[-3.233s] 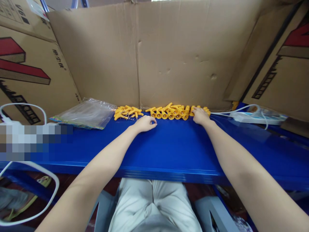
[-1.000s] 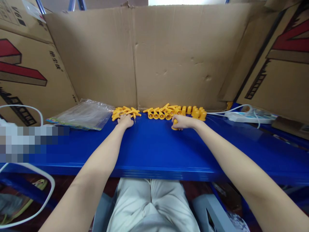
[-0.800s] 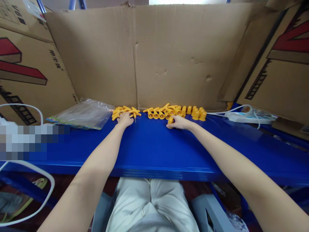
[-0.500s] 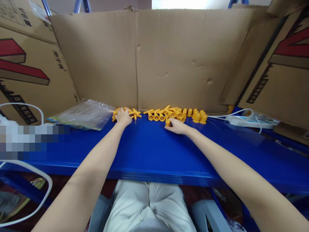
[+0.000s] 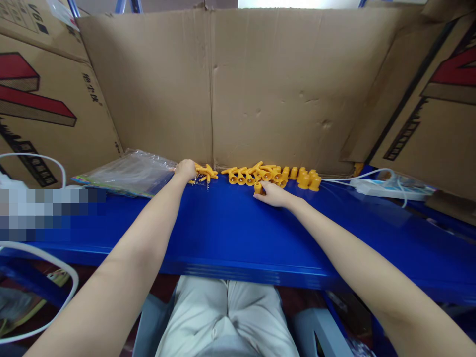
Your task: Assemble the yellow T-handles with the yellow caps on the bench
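Observation:
My left hand point(image 5: 185, 170) is curled at the left end of a pile of yellow T-shaped corkscrew handles point(image 5: 208, 172). Its fingers are bent away from view, so what they hold is hidden. Metal spirals stick out from the pile. My right hand point(image 5: 274, 194) grips a yellow bell-shaped cap point(image 5: 258, 188) upright, just above or on the blue tabletop. Behind it lie several yellow corkscrews point(image 5: 241, 177) with caps on them, their round open ends facing me. Farther right, more yellow caps point(image 5: 314, 181) stand in a cluster.
Clear plastic bags point(image 5: 130, 171) lie left of the pile. A cardboard wall point(image 5: 290, 89) rises behind the blue table point(image 5: 230, 228), with boxes at both sides. A white power strip point(image 5: 386, 190) with cables lies at the right. A white cable point(image 5: 70, 270) hangs at the left.
My left hand has shifted slightly left and its fingers have curled in, uncovering more handles and spirals. My right hand stays with the cap. The view has tilted slightly.

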### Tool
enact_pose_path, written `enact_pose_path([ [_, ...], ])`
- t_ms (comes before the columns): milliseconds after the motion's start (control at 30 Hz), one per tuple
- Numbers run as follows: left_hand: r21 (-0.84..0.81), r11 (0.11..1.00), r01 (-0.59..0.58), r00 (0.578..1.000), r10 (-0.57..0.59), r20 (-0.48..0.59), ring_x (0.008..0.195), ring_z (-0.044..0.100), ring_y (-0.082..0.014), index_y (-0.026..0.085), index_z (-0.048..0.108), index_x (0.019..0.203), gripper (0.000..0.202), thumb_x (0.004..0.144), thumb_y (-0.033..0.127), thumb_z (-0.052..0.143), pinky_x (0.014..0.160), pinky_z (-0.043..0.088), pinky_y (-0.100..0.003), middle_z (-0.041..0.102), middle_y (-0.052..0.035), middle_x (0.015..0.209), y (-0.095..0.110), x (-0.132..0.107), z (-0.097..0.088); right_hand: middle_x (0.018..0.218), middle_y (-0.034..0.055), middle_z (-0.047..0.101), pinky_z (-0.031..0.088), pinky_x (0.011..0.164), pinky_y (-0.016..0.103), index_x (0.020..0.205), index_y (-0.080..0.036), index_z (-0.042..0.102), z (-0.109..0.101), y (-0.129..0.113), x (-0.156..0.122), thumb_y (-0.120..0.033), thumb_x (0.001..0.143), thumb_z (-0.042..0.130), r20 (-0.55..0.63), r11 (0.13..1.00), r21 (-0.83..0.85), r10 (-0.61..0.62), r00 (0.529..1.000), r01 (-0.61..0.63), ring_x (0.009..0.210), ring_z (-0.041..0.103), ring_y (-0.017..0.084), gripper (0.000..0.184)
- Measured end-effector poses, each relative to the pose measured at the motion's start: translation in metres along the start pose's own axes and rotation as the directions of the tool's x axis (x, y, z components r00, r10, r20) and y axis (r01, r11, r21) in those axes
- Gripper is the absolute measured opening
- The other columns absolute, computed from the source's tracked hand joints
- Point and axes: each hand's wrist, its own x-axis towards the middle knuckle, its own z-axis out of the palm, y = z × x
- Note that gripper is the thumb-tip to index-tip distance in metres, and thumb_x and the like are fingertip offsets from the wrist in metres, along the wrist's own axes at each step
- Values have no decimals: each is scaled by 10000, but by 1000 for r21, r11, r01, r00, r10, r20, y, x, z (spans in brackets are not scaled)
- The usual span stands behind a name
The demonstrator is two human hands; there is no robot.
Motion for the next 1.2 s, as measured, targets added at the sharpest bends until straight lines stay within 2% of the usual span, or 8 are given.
enact_pose_path([
  [100, 38, 999, 18, 999, -17, -31, 1060, 626, -278, 164, 727, 998, 276, 732, 168, 653, 901, 490, -346, 683, -147, 1117, -3, 9, -8, 977, 102, 655, 460, 764, 292, 842, -189, 522, 0, 0, 0, -294, 842, 586, 9, 1000, 3, 0, 1000, 0, 874, 625, 216, 123],
  [233, 1, 1000, -7, 999, 7, -32, 1035, 634, -250, 197, 735, 976, 245, 741, 219, 671, 901, 493, -315, 699, -106, 1095, -9, 17, -16, 978, 106, 659, 461, 767, 303, 877, -182, 535, 2, 2, 2, -314, 847, 586, 20, 1000, -16, 3, 1000, -2, 884, 625, 227, 144],
  [333, 5, 1000, 2, 1000, -1, -18, 1024, 637, -257, 180, 735, 942, 209, 753, 220, 655, 893, 494, -320, 707, -117, 1060, -11, 19, -22, 983, 113, 661, 460, 765, 300, 885, -175, 545, 2, 2, 2, -322, 846, 590, 14, 1000, -15, 5, 1000, -5, 887, 627, 232, 159],
  [533, 45, 998, 50, 996, -46, -81, 1044, 627, -300, 155, 703, 1026, 274, 792, 189, 566, 892, 492, -390, 677, -160, 1117, -5, 10, -34, 985, 113, 662, 457, 769, 290, 899, -170, 559, 3, 3, 3, -321, 843, 593, 3, 1000, -18, 0, 1000, 0, 901, 633, 230, 165],
  [700, 95, 994, 57, 982, -39, -187, 1043, 615, -290, 160, 649, 1113, 330, 877, 250, 437, 860, 479, -379, 669, -165, 1104, 1, 1, -47, 997, 121, 657, 459, 773, 296, 916, -158, 555, 5, 6, 5, -320, 850, 578, 11, 1000, -24, -19, 1000, 20, 905, 630, 229, 177],
  [867, 207, 973, -98, 973, 137, -187, 1093, 584, -305, 130, 585, 1156, 353, 895, 196, 357, 878, 449, -391, 623, -180, 1174, 19, -11, -57, 983, 125, 661, 464, 769, 306, 913, -160, 561, 6, 6, 5, -317, 846, 582, -4, 1000, -17, -26, 1000, 26, 895, 630, 235, 173],
  [1000, 323, 909, -262, 954, 296, -58, 1063, 603, -293, 89, 547, 1163, 353, 868, 104, 355, 864, 456, -374, 605, -193, 1171, 46, -35, -59, 981, 123, 665, 467, 763, 303, 908, -161, 564, 6, 6, 5, -311, 842, 588, -11, 999, -25, -34, 999, 33, 889, 631, 232, 165],
  [1200, 337, 798, -500, 866, 475, 159, 1081, 612, -263, 86, 550, 1176, 367, 853, 52, 379, 869, 477, -336, 632, -179, 1156, 86, -81, -43, 977, 111, 670, 468, 760, 287, 903, -171, 563, 6, 7, 5, -308, 836, 602, -24, 998, -45, -44, 999, 43, 891, 636, 223, 157],
])
